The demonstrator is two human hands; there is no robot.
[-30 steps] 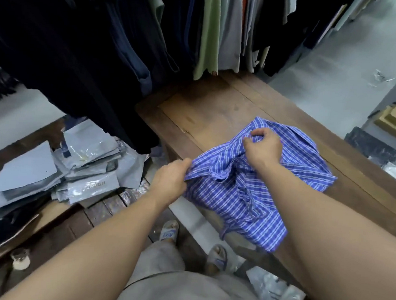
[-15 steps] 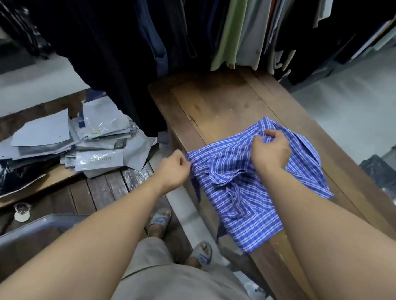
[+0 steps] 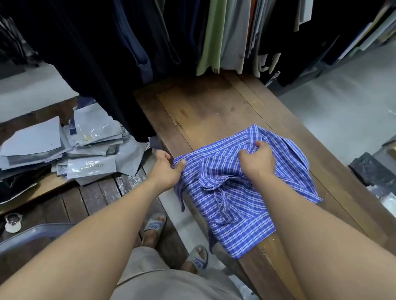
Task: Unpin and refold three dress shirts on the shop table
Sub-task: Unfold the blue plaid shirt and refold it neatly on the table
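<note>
A blue and white checked dress shirt [image 3: 233, 204] lies rumpled on the long wooden shop table [image 3: 208, 109], its lower part hanging over the near left edge. My left hand [image 3: 167, 170] pinches the shirt's left corner at the table edge. My right hand [image 3: 257, 159] grips a bunch of cloth near the collar, in the middle of the shirt. No pins are visible. Only this one shirt is in view.
Dark and light garments [image 3: 212, 29] hang on a rail over the table's far end. A heap of grey plastic bags [image 3: 61, 147] lies on a low wooden platform at left. A grey tub rim [image 3: 25, 237] sits at lower left. Packaging [image 3: 393, 206] lies right of the table.
My left hand has drawn the shirt's corner out to the left, spreading the cloth flatter. My right hand keeps its grip near the collar. The camera has tilted.
</note>
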